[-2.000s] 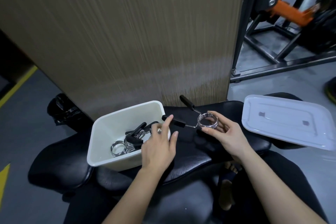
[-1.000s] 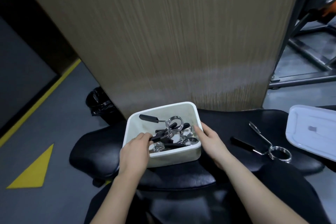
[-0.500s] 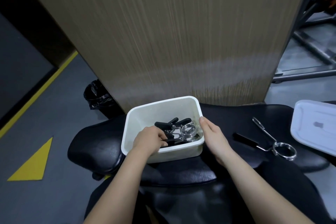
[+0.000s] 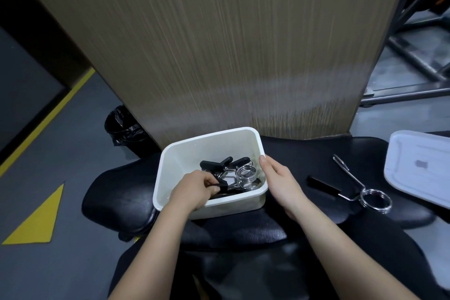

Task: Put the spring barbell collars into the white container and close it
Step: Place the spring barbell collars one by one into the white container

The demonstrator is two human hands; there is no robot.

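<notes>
The white container (image 4: 194, 146) stands open on a black padded bench (image 4: 304, 153). Several spring collars (image 4: 244, 174) with chrome coils and black handles lie tangled inside it. My left hand (image 4: 194, 190) reaches into the container, fingers pinched on a black collar handle. My right hand (image 4: 277, 180) lies flat against the container's right wall, thumb at the rim. One more spring collar (image 4: 372, 198) rests on the bench to the right; one arm is bare wire, the other has a black grip. The white lid (image 4: 418, 168) lies flat at the far right.
A tall wood-grain panel (image 4: 219, 44) rises right behind the bench. A black bag-lined bin (image 4: 123, 126) sits on the grey floor at left, near yellow floor markings (image 4: 36, 217). Black gym equipment frames (image 4: 418, 61) stand at the back right.
My left hand has gone deeper into the container and pinched a collar handle. My right hand stays on the container's right side. The collar on the bench has not moved.
</notes>
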